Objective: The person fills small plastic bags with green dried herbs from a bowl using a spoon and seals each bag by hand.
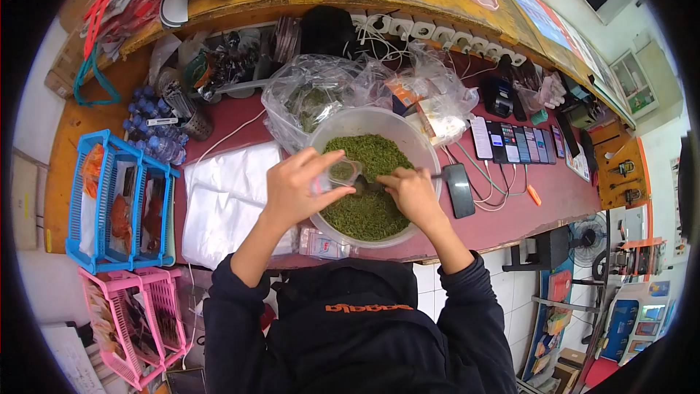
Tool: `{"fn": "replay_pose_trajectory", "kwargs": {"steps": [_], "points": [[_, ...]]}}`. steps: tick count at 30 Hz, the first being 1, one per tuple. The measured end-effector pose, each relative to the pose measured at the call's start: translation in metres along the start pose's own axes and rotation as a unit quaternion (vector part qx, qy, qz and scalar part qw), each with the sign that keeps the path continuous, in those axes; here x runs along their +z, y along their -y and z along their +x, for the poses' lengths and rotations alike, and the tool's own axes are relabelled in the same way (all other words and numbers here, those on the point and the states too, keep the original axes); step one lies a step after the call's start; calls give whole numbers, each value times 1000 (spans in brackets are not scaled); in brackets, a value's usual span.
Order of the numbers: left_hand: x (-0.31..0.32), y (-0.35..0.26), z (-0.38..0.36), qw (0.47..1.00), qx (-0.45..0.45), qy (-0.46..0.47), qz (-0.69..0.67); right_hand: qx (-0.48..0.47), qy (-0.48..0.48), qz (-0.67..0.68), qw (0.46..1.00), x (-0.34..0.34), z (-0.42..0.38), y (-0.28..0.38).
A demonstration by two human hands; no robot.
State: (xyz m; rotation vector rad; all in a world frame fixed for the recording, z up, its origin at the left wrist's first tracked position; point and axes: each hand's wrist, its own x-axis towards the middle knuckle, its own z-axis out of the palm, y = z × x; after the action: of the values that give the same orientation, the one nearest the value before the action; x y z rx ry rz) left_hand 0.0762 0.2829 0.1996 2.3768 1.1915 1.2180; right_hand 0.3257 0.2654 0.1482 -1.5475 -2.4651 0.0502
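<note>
A large translucent plastic tub [432, 144] stands at the table's front edge, holding a heap of shredded green leaf-like material [364, 220]. Over the tub, my left hand [299, 184] grips a small clear plastic cup [343, 171] between thumb and fingers, its mouth turned toward the right. Some green material shows inside the cup. My right hand [415, 193] is closed around a dark spoon [370, 186], whose tip is at the cup's mouth, just above the heap. The fingers partly cover the spoon's handle.
Left of the tub lie clear plastic bags [222, 222], with a blue basket rack [120, 204] beyond them. Behind the tub sits a crumpled plastic bag [310, 95]. A black phone [459, 191] lies close on the right, near cables and a row of several phones [514, 144].
</note>
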Motion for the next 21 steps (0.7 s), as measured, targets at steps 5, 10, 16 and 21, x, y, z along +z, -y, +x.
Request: {"fn": "replay_pose_trajectory", "kwargs": {"steps": [5, 10, 16, 21], "points": [[-19, 9, -6, 996, -79, 1, -47, 39, -7, -91, 995, 5, -1, 16], [-17, 4, -1, 996, -60, -20, -67, -40, 20, -27, 999, -17, -8, 50], [-14, 10, 2, 997, -3, -56, -55, 51, 80, 252, 963, -36, -8, 20], [-11, 14, -1, 996, -33, -42, -70, 122, 72, 220, 965, -35, -13, 8]]}}
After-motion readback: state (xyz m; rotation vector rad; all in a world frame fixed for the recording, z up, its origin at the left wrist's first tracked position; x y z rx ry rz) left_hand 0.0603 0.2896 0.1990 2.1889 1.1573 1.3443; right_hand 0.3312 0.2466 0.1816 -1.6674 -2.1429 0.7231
